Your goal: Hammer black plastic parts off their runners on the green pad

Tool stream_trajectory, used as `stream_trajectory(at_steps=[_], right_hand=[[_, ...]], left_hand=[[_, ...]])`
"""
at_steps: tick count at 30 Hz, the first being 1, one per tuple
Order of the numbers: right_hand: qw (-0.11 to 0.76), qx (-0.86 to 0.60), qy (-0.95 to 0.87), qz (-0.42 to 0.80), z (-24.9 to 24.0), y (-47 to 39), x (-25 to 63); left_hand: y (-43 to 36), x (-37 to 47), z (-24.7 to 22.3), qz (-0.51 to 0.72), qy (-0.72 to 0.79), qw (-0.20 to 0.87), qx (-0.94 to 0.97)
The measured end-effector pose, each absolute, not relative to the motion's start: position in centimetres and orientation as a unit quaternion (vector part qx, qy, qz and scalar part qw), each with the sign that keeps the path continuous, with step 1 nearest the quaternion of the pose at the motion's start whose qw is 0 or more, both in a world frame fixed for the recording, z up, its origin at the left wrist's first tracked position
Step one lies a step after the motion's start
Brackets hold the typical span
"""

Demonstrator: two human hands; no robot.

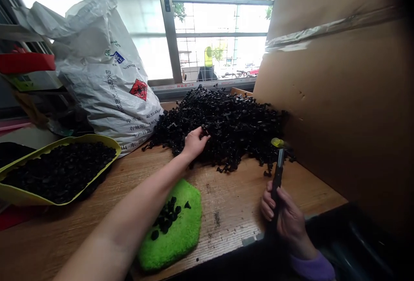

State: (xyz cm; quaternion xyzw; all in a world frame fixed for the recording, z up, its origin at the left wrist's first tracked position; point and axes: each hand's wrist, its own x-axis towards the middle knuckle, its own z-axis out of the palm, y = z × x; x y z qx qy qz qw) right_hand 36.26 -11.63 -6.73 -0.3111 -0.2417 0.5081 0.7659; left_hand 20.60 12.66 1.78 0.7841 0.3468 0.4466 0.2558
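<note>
My left hand (194,142) reaches to the front of a large heap of small black mushroom-headed parts (226,121). Its thumb and fingers are pinched together at the heap, seemingly round one of the black parts; the fingertips are partly hidden. Over at the right, my right hand (286,212) is closed round the black grip of a small hammer (280,160) with a metal shaft and a yellow head, held upright. Under my left forearm lies a fuzzy green pad (184,229), with several loose black parts (168,216) on it.
A yellow scoop-like tray (106,173) full of black parts stands at left. Behind it leans a white woven sack (113,82) with printed lettering. A tall cardboard sheet (323,100) borders the right side. Dark crumbs dot the wooden table (226,203); a barred window is behind.
</note>
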Motion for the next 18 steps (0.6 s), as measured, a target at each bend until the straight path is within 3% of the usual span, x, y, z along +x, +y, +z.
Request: stream_trajectory(at_steps=[5, 8, 14, 18], right_hand=[[0.766, -0.312, -0.233, 0.511, -6.5, -11.8, 36.1], [0.763, -0.311, -0.228, 0.519, -6.5, -12.0, 36.1], [0.75, -0.359, -0.227, 0.507, -6.3, -12.2, 35.9], [0.739, -0.389, -0.218, 0.505, -5.6, -12.1, 35.5]], left_hand=[[12.8, 16.1, 2.9, 0.566, 0.283, 0.436, 0.64], [12.6, 12.0, 3.5, 0.592, 0.31, 0.489, 0.56], [9.8, 1.1, 2.7, 0.318, 0.454, 0.517, 0.652], [7.4, -5.0, 0.6, 0.237, 0.535, 0.48, 0.654]])
